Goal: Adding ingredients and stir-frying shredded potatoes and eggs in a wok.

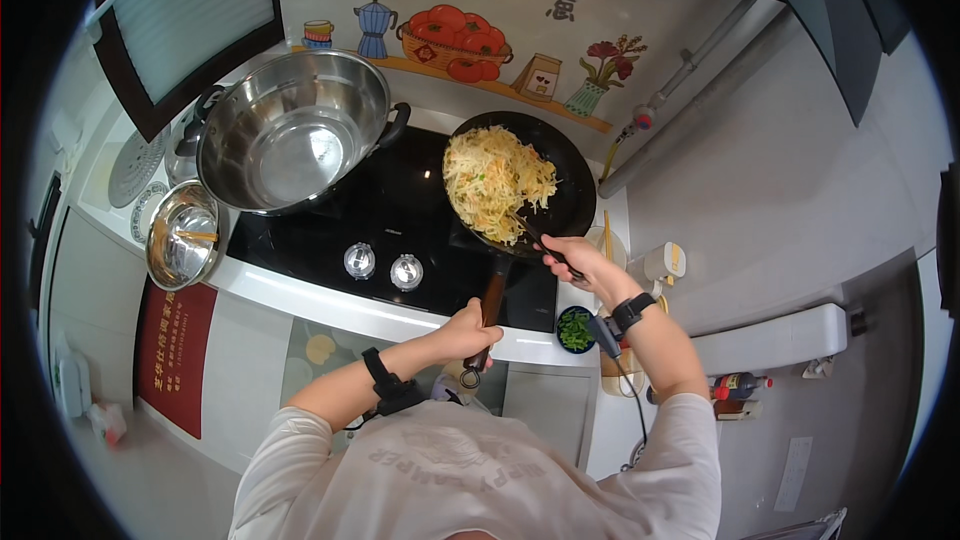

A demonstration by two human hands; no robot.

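A dark frying pan (574, 165) stands over the right side of the black glass cooktop (300, 247). Pale shredded food with orange and green bits (495, 176) lies mostly in its left half. My left hand (469, 331) grips the pan's brown wooden handle (493, 300). In my right hand (581, 264) is a slim dark utensil (534, 231), perhaps chopsticks; its far end reaches into the food at the pan's near side. A small dark bowl of chopped greens (576, 330) sits on the counter below my right hand.
A large steel pot (300, 142) occupies the cooktop's left side. Beside it are a steel bowl (184, 255) and a perforated steel plate (137, 169). Two control knobs (382, 266) lie near the front edge. A white lidded container (664, 262) stands right; a pipe (675, 97) runs along the wall.
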